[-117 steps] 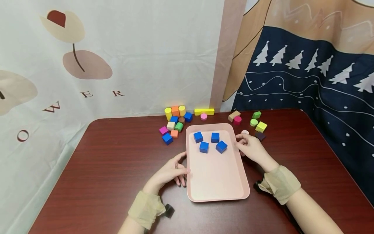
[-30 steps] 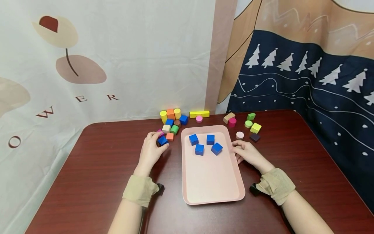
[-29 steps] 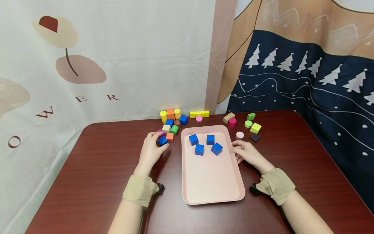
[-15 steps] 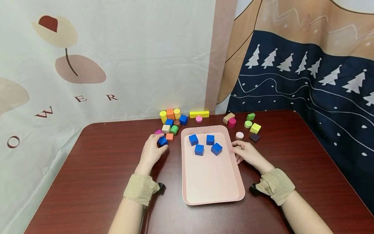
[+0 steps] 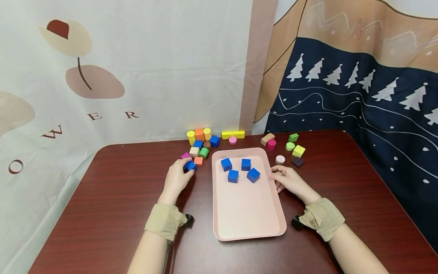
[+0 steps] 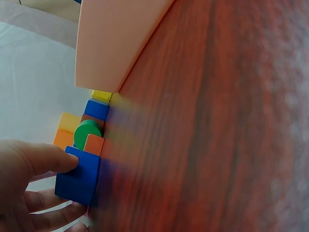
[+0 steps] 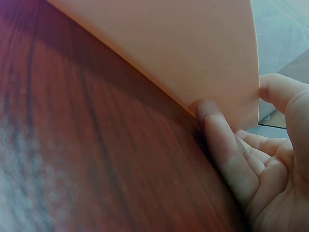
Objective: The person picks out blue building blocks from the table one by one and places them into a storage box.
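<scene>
At the near end of a block cluster, my left hand (image 5: 176, 179) holds a blue cube (image 6: 79, 174) between thumb and fingers. In the left wrist view, the thumb lies on one face and the fingers curl at the opposite side. The cube sits low, at the table top. My right hand (image 5: 291, 180) grips the right rim of a pink tray (image 5: 249, 213); in the right wrist view, fingers (image 7: 224, 154) press its outer wall and another digit reaches the rim. Several blue cubes (image 5: 233, 176) lie in the tray's far half.
Beside the held cube are a magenta block (image 5: 186, 155), an orange block (image 5: 198, 161) and a green cylinder (image 5: 203, 153), with several more behind. A yellow bar (image 5: 233, 134) lies by the curtain. Right of the tray are a pale disc (image 5: 280, 160) and a dark block (image 5: 297, 162).
My left hand has gone from the tray's left edge out to the blue cube, and lately its thumb has closed in on it. The right hand stays at the tray's rim.
</scene>
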Demonstrator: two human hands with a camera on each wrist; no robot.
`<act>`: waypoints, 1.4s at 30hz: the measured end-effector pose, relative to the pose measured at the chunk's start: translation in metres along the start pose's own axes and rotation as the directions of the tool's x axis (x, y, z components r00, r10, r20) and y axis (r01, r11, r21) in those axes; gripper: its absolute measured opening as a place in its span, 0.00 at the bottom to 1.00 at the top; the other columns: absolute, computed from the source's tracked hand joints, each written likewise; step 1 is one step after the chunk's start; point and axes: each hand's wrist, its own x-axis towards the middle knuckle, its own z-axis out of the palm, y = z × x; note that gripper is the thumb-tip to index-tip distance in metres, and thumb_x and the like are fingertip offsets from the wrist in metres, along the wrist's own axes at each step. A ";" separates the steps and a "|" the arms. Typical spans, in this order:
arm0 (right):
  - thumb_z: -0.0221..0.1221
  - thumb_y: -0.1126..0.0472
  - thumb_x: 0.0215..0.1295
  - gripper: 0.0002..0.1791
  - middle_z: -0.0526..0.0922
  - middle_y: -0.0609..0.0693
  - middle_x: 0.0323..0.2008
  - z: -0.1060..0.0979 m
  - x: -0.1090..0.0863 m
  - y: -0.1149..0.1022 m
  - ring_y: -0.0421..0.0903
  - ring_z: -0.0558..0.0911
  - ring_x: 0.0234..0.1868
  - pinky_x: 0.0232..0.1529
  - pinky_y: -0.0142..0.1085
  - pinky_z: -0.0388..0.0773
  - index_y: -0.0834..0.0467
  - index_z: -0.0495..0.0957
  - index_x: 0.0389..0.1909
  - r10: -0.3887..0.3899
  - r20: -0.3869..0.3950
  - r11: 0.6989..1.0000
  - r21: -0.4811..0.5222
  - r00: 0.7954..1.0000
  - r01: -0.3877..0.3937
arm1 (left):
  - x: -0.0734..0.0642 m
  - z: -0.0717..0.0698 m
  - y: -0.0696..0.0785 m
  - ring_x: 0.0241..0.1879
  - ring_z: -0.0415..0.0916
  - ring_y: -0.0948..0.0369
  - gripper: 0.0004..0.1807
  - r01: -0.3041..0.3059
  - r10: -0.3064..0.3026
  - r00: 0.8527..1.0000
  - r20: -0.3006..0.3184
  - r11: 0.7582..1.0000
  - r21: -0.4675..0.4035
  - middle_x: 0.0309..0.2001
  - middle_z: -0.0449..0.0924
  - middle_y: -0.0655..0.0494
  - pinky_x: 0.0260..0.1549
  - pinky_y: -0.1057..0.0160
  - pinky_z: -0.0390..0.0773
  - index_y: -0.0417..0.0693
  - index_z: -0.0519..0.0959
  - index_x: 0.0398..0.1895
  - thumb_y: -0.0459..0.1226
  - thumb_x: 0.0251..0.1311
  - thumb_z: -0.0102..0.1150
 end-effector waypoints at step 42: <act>0.53 0.61 0.71 0.23 0.81 0.54 0.27 0.000 0.001 0.001 0.44 0.80 0.21 0.24 0.36 0.81 0.75 0.66 0.58 0.002 -0.010 1.000 0.001 1.000 -0.002 | -0.004 -0.008 0.013 0.50 0.72 0.46 0.24 -0.011 0.011 1.000 0.018 0.999 0.032 0.51 0.74 0.39 0.54 0.47 0.72 0.37 0.74 0.59 0.34 0.59 0.61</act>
